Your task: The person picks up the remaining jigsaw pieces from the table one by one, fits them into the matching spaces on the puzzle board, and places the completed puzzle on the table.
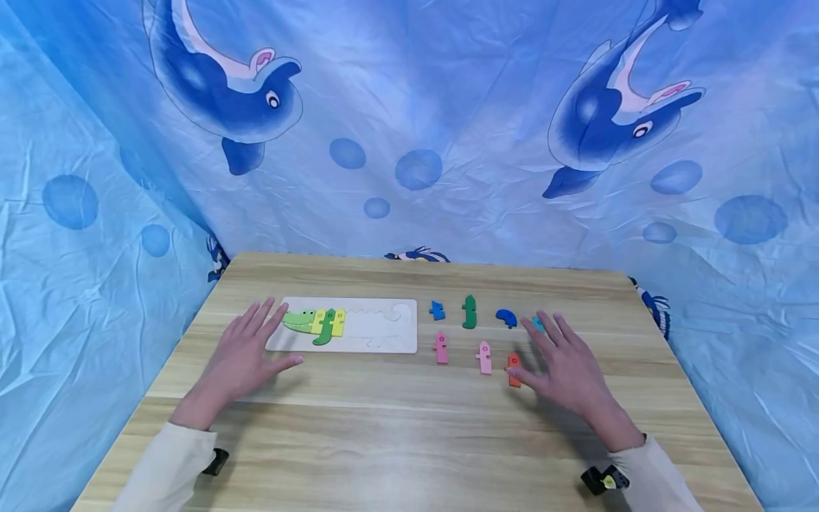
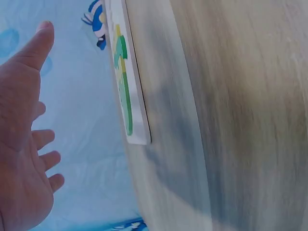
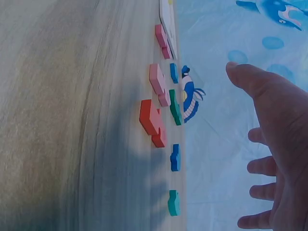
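My left hand (image 1: 242,355) hovers with fingers spread at the left end of a white puzzle board (image 1: 384,341). On the board sit a green crocodile head (image 1: 298,321), yellow pieces (image 1: 338,323) and a green leg piece (image 1: 326,328); outlines mark its right part. My right hand (image 1: 569,366), fingers also spread and holding nothing, is above the table beside the orange-red piece (image 1: 515,371). Partly behind its fingertips is a teal piece (image 1: 538,323). Both wrist views show the hands raised off the table, the right one near the loose pieces.
Right of the board lie a small blue piece (image 1: 437,310), a green piece (image 1: 470,312), a rounded blue piece (image 1: 507,318), a darker pink piece (image 1: 441,348) and a light pink piece (image 1: 484,358). A blue dolphin-print sheet (image 1: 480,213) hangs behind the wooden table (image 1: 384,441).
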The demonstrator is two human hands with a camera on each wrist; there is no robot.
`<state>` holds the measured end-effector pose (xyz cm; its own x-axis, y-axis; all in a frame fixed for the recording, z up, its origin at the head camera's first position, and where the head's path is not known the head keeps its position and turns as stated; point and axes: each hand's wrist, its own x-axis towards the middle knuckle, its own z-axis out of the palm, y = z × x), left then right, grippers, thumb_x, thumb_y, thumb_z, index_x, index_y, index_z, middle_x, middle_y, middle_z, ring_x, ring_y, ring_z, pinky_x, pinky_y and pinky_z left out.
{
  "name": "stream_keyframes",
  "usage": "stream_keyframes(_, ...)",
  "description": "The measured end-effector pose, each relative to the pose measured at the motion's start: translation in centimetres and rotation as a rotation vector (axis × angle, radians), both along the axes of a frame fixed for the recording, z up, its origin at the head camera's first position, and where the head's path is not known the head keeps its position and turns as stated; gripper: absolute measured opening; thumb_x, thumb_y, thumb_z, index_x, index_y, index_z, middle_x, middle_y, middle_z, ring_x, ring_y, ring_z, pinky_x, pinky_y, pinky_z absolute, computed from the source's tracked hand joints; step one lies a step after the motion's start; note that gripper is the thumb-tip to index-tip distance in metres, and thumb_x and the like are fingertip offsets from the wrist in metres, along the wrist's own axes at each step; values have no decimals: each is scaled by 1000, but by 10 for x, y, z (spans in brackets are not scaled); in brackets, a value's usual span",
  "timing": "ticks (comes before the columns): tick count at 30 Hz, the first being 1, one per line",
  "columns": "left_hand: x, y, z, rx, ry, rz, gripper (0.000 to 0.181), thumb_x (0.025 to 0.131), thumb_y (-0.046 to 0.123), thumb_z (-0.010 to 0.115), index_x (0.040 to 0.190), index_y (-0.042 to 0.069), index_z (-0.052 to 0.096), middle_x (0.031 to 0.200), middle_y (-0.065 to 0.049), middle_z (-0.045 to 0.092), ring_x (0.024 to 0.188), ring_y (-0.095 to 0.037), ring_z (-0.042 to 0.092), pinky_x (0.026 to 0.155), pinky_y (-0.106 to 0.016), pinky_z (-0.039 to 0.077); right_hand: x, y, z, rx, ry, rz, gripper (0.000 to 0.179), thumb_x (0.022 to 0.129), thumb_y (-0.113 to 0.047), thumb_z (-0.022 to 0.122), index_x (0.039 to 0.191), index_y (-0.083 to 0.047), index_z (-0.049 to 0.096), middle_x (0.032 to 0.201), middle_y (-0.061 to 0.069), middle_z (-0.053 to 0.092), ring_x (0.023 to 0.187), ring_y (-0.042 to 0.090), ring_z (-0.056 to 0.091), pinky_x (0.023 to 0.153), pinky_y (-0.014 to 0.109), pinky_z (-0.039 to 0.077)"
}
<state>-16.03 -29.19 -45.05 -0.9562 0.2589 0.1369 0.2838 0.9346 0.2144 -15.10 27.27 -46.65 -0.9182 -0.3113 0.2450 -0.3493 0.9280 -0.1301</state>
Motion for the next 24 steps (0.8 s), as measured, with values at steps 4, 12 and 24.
stream_keyframes(4,-4,-8,-3,61,-38,-4,103,88,55,75,163,9,22,167,-25,18,152,-50,15,118,-68,15,-3,1,-3,-22,6,12,94,83,-62,75,155,-12,44,158,24,40,147,50,30,111,67,36)
stream_keyframes(12,-14,-21,-14,137,-120,45,103,88,53,77,164,11,21,164,-29,22,146,-55,21,113,-73,19,-5,4,-13,-127,30,33,88,82,-57,79,151,-10,50,150,22,51,137,47,44,103,68,42)
stream_keyframes(24,-30,-33,-29,246,-201,89,101,88,61,72,160,4,30,153,-37,34,138,-58,31,109,-72,28,1,7,-23,-273,-75,16,74,87,-50,79,145,-9,57,143,21,58,132,44,50,103,67,43)
